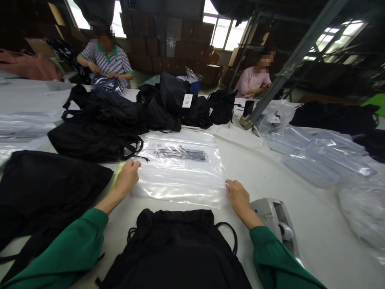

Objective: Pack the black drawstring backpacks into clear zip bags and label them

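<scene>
A clear plastic bag (180, 176) with printed black lines lies flat on the white table. My left hand (128, 176) is closed at the bag's left edge, and my right hand (237, 196) pinches its right edge. Just in front of me a black drawstring bag (180, 249) lies with its gathered top towards the plastic. Something yellow (118, 176) shows partly behind my left wrist. By my right forearm stands a grey-white tape dispenser (275, 218), partly hidden by the sleeve.
Black bags (99, 116) are heaped at the left and along the back. Clear plastic sheets (319, 152) and crumpled plastic (365, 206) lie at the right. A slanted metal post (296, 60) rises beyond. Two people (110, 60) work across the table, one handling a wrapped dark item.
</scene>
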The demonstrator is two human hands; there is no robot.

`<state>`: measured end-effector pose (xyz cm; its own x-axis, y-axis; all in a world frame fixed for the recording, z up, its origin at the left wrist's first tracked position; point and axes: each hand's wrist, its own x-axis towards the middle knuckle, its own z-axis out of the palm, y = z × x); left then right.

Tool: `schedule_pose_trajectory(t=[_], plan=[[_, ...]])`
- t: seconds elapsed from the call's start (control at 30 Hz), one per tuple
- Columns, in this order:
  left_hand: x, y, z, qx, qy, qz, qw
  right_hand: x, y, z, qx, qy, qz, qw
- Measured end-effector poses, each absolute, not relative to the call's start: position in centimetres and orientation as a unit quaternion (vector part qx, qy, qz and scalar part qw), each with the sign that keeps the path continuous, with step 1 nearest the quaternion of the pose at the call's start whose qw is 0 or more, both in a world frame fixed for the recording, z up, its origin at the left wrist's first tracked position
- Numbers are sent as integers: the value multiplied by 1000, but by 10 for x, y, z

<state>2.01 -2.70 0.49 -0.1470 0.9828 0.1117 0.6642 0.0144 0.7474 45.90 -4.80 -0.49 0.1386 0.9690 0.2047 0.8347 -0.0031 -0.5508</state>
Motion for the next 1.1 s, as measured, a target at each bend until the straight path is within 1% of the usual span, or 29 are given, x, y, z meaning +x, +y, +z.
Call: schedule_pose_trajectory(t=[0.1, 0.17, 0.27, 0.33, 0.43, 0.53, 0.57, 0.6, 0.63, 0.7, 0.73, 0.77, 0.9, 1.0, 1.1], plan=[[2, -36, -4, 508, 690, 393, 334, 471, -55, -13, -738, -546, 202, 342], [-2, -38, -9, 454, 674, 419, 405, 471, -60, -17, -733, -490, 289, 373], [-5, -39, -11, 409, 635, 450, 476, 465, -65, -16, -680, -427, 430, 414], [-6, -41, -8, 408, 609, 456, 505, 463, -68, -10, -634, -399, 495, 440], [-8, -51, 1, 439, 575, 438, 534, 461, -71, 0, -583, -383, 540, 471], [-8, -63, 9, 489, 554, 392, 548, 457, -76, 9, -562, -404, 535, 484], [-8, -66, 11, 515, 552, 369, 542, 454, -78, 11, -560, -423, 522, 485], [-7, -68, 11, 568, 552, 331, 513, 451, -80, 13, -560, -447, 503, 483], [-7, -69, 11, 637, 550, 281, 461, 447, -81, 14, -561, -475, 480, 479], [-5, -70, 7, 767, 528, 170, 323, 439, -84, 12, -568, -540, 420, 459], [-3, -72, 3, 809, 512, 123, 263, 436, -84, 10, -570, -574, 388, 441], [-1, -75, -1, 831, 500, 93, 226, 433, -86, 6, -572, -605, 360, 422], [6, -100, -20, 831, 509, 51, 218, 430, -102, -16, -572, -681, 309, 337], [7, -124, -25, 817, 529, 31, 227, 433, -130, -30, -581, -692, 308, 299], [7, -140, -23, 787, 558, 32, 261, 434, -159, -33, -596, -681, 321, 278]])
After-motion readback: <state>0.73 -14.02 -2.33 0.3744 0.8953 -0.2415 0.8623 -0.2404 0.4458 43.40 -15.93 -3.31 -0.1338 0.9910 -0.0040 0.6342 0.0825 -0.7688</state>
